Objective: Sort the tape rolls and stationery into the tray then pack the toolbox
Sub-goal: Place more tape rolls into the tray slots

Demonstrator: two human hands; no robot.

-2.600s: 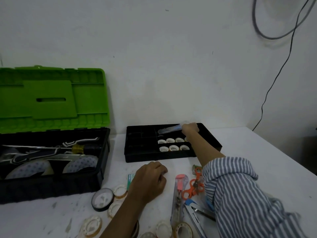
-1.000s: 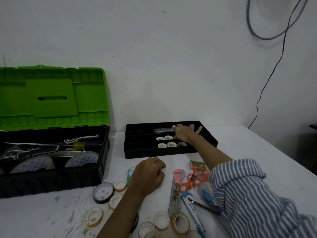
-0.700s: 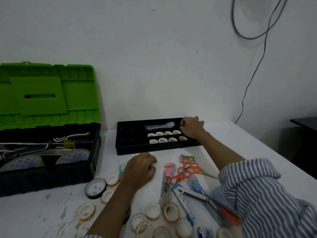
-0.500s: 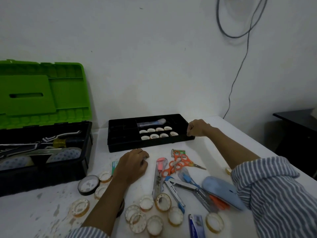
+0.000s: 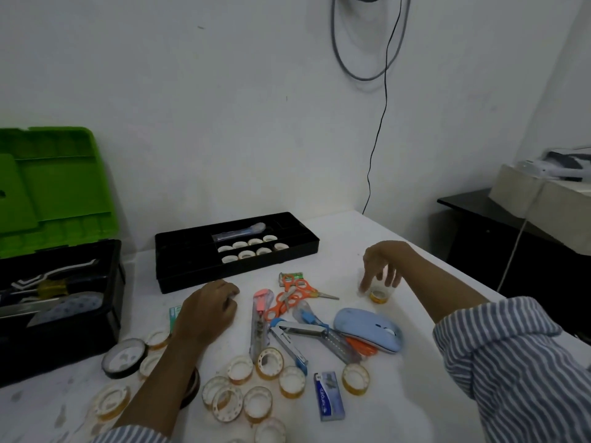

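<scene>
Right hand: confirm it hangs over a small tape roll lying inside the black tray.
Wrong in one respect. In the head view the right hand does hang over a small tape roll, but that roll lies on the white table, right of the orange scissors, outside the black tray.

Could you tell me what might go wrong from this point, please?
1. The right hand hovers over a lone tape roll. A weak pinch could drop it on the way to the tray.
2. The tray section holding rolls looks nearly full, yet many loose rolls lie on the table, so they may not all fit there.
3. Scissors lie tangled in the pile, and a hasty grab could meet the blades.
</scene>
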